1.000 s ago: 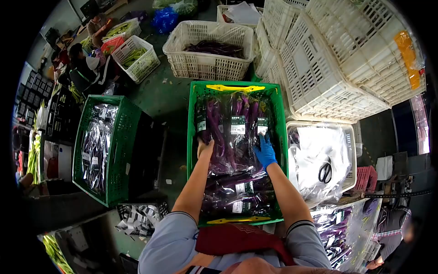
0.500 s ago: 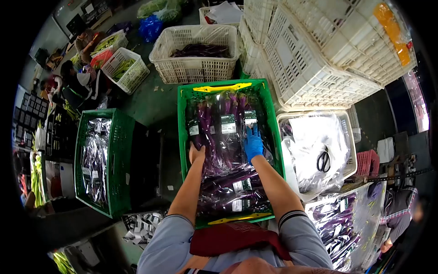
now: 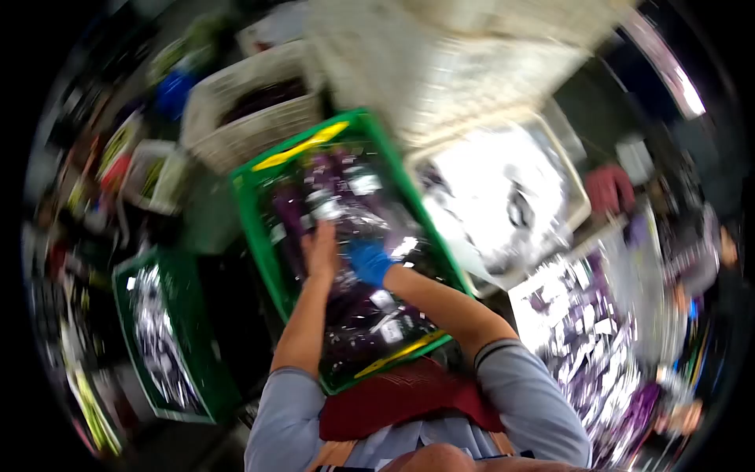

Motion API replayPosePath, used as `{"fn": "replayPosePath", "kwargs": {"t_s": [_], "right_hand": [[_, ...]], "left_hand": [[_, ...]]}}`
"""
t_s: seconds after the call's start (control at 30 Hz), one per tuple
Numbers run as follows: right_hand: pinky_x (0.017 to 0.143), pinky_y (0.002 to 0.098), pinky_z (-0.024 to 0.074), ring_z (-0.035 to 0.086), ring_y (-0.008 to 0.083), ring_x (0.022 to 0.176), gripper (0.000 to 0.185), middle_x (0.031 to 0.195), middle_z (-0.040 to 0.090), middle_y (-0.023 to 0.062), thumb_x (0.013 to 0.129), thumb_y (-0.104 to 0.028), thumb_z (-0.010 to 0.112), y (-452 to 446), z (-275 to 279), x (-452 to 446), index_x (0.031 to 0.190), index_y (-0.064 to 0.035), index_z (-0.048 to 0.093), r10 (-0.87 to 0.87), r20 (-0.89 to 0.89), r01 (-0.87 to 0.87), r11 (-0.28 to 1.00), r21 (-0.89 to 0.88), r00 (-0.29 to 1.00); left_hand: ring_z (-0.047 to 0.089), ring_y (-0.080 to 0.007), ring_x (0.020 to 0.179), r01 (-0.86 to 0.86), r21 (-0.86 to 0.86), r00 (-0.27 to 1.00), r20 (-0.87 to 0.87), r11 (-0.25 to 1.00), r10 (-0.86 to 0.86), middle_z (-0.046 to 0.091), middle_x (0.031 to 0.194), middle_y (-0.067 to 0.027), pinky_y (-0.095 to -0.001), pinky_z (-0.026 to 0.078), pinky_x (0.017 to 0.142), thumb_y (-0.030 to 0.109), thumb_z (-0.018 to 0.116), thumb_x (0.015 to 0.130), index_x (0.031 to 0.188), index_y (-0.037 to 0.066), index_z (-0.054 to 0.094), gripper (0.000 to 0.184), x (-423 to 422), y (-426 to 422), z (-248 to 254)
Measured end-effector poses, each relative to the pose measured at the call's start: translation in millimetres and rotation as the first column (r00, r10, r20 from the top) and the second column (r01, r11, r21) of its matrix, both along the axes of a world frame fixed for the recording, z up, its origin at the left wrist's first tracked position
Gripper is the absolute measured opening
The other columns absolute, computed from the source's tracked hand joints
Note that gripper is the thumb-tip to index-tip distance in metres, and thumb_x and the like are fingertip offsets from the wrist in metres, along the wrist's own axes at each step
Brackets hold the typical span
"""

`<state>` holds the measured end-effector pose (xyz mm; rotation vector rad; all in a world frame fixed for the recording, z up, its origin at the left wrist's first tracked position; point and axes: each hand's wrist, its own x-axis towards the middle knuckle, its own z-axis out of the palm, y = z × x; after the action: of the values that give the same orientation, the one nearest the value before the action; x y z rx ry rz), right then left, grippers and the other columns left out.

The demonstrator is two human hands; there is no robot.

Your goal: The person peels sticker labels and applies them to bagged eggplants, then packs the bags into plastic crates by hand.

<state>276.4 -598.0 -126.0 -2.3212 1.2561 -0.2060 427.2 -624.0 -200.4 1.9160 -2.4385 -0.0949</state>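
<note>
A green crate [image 3: 253,236] with yellow handles stands tilted in view before me. Clear bags of purple eggplants [image 3: 340,173] with white labels fill it, some lengthwise and others crosswise near my body. My left hand [image 3: 321,250], bare, lies on the bags with its fingers stretched out. Close beside it, my right hand [image 3: 368,262] in a blue glove rests on the same bags, its fingers pointing left and seemingly extended. Motion blur softens both hands, and the bags' surfaces under them are hidden.
A white crate [image 3: 578,206] with plastic sheets and black scissors [image 3: 519,206] adjoins on the right. Bagged eggplants [image 3: 582,315] lie below it. Another green crate [image 3: 177,330] stands left. White crates [image 3: 472,79] are stacked behind. Another person [image 3: 700,267] is at right.
The whole view has swung round, so the crate now appears slanted. My right hand has moved left and toward me, close to my left hand, which has moved further up the bags.
</note>
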Motion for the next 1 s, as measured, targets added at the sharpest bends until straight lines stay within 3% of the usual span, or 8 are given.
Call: {"fn": "replayPosePath", "kwargs": {"t_s": [0.03,0.2,0.23,0.4,0.63,0.7,0.87,1.0], "right_hand": [[0.074,0.0415,0.0442,0.055,0.0365,0.084,0.031,0.092,0.057,0.0227,0.068,-0.012,0.053,16.6,-21.6,-4.9,0.096,-0.0011,0.056,0.022,0.345,0.032,0.988,-0.15,0.938],[0.072,0.0392,0.045,0.053,0.0365,0.084,0.031,0.093,0.054,0.0211,0.071,-0.013,0.055,141.3,70.9,-81.8,0.1,-0.0028,0.052,-0.247,0.495,0.147,0.961,0.233,0.833],[0.078,0.0371,0.0437,0.052,0.0342,0.092,0.035,0.102,0.053,0.0179,0.072,-0.01,0.054,175.1,110.5,-108.9,0.106,-0.0029,0.05,-0.28,0.554,0.276,0.957,0.093,0.784],[0.084,0.0334,0.0414,0.052,0.0306,0.099,0.043,0.108,0.053,0.0158,0.073,-0.006,0.056,320.4,185.0,-248.1,0.115,-0.0046,0.047,-0.608,0.642,0.698,0.699,0.153,0.468],[0.073,0.0397,0.0443,0.056,0.036,0.085,0.038,0.094,0.057,0.0224,0.08,-0.032,0.053,524.3,185.2,-428.8,0.103,-0.0016,0.053,-0.883,0.239,0.85,-0.458,-0.261,-0.403],[0.077,0.039,0.0434,0.054,0.0358,0.09,0.045,0.1,0.055,0.0227,0.078,-0.036,0.054,541.2,141.1,-444.0,0.107,-0.0007,0.051,-0.862,0.284,0.907,-0.413,0.086,-0.42],[0.082,0.0343,0.0422,0.055,0.0288,0.096,0.052,0.105,0.055,0.0189,0.076,-0.029,0.061,528.0,156.3,-418.8,0.116,0.0012,0.046,-0.76,0.608,0.972,-0.207,0.109,-0.23],[0.088,0.0284,0.0389,0.047,0.0172,0.104,0.053,0.118,0.048,0.0139,0.079,-0.023,0.061,551.2,190.8,-416.9,0.121,0.002,0.041,-0.761,0.639,0.951,0.105,0.29,-0.111]], "left_hand": [[0.033,-0.0282,0.119,0.065,-0.027,0.991,0.122,0.997,-0.062,0.038,0.128,-0.0116,-0.044,0.028,0.096,0.018,0.042,0.081,0.117,0.004,0.045,0.039,4.6,1.2,-3.7],[0.05,-0.0343,0.095,0.03,0.054,0.99,-0.136,0.998,-0.023,0.054,0.1,-0.0202,-0.0395,0.042,0.08,0.011,0.054,0.07,0.1,0.001,0.056,0.032,-28.3,-17.6,64.0],[0.052,-0.0333,0.092,0.076,-0.324,0.935,-0.306,0.943,-0.18,0.055,0.101,-0.0189,-0.0394,0.045,0.073,0.008,0.053,0.075,0.103,0.002,0.055,0.029,-34.1,-24.2,54.9],[0.052,-0.016,0.092,0.463,0.07,0.362,-0.925,0.884,-0.116,0.056,0.098,-0.0085,-0.0255,0.044,0.075,0.011,0.049,0.085,0.108,-0.001,0.053,0.026,-225.4,39.7,179.8],[0.058,-0.0167,0.085,0.91,0.413,0.414,-0.903,-0.03,0.117,0.06,0.095,-0.0109,-0.0254,0.045,0.071,0.018,0.051,0.084,0.109,-0.003,0.051,0.033,-445.2,244.5,227.1],[0.054,-0.017,0.091,0.846,0.456,0.5,-0.859,-0.277,0.112,0.055,0.102,-0.0104,-0.0282,0.045,0.075,0.026,0.051,0.086,0.112,-0.001,0.048,0.038,-488.6,297.7,234.6],[0.048,-0.0201,0.099,0.76,0.649,0.649,-0.761,-0.044,-0.009,0.048,0.111,-0.0116,-0.0353,0.041,0.08,0.045,0.064,0.072,0.122,-0.002,0.036,0.074,-554.4,384.0,246.9],[0.056,-0.0208,0.087,0.89,0.441,0.455,-0.878,0.118,-0.146,0.055,0.101,-0.0169,-0.0298,0.046,0.074,0.023,0.074,0.063,0.114,-0.004,0.038,0.067,-583.0,406.6,211.3]]}}
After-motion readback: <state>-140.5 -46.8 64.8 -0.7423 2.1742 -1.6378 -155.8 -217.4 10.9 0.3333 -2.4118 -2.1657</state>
